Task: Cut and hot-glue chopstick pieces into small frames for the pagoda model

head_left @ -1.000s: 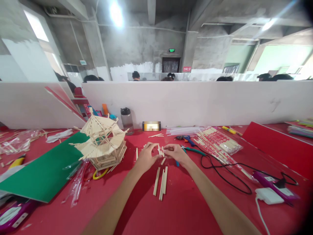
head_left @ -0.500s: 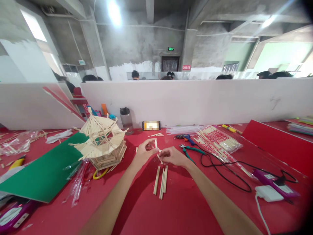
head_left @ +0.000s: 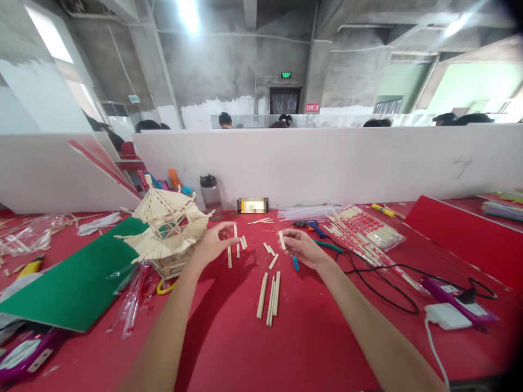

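My left hand (head_left: 216,244) pinches a short wooden stick (head_left: 235,231) upright between thumb and fingers. Apart from it, my right hand (head_left: 304,248) grips another short stick piece (head_left: 281,240). Between and below the hands lie several cut pieces (head_left: 273,261) on the red tabletop. Nearer to me, longer sticks (head_left: 262,296) rest side by side, pointing away. Under my right hand a small blue item (head_left: 295,263) shows partly; its kind is hidden. The teal handle of the pliers (head_left: 329,246) sticks out behind that hand.
Left stands a pagoda-like stick model (head_left: 167,234) beside a green board (head_left: 77,283). A bottle (head_left: 210,197) stands by the white partition (head_left: 310,163). To the right are a glue gun (head_left: 314,227), packed sticks (head_left: 368,228), a black cable (head_left: 370,299) and a white plug adapter (head_left: 448,316).
My hands have moved apart, the left one leftward and the right one rightward. Short pieces now show on the table between them. The view has shifted slightly.
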Available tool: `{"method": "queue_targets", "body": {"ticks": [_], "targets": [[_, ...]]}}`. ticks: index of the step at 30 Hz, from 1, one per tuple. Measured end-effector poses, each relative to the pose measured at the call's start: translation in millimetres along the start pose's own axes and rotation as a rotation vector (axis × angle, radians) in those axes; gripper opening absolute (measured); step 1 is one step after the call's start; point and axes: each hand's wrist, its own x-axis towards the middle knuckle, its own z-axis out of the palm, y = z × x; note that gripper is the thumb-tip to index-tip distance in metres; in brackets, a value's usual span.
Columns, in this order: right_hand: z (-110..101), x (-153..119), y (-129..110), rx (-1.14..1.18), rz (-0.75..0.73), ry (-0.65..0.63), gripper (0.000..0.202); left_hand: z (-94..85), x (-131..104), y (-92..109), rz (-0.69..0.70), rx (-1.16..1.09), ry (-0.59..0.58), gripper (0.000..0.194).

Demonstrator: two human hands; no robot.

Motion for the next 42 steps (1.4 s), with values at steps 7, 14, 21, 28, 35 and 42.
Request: {"method": "queue_targets", "body": {"ticks": [7, 14, 21, 28, 35, 42], "targets": [[0, 31, 9, -0.245, -0.048, 0.242, 0.037, 13.8, -12, 19, 0.136, 0.061, -0.354, 0.051], [32, 48, 18, -0.674, 0.032, -0.42, 0.021, 29.0, -12, 33, 0.172, -0.183, -0.206, 0.056], [18, 13, -2, -0.303, 0.104, -0.501, 0.037, 20.8, -2, 4, 0.066, 0.053, -0.003, 0.05], [0, 42, 5, -0.101, -0.083, 0.182, 0.039, 31.5, -14, 10, 0.136, 0.094, -0.366, 0.05], [30, 37, 19, -0.604, 0.151, -0.475, 0.027, 25.6, -11, 27, 0.141, -0.108, -0.154, 0.057], [22, 26, -1, -0.167, -0.002, -0.306, 0.036, 26.8, -6, 1, 0.109, 0.019, -0.176, 0.051]]}}
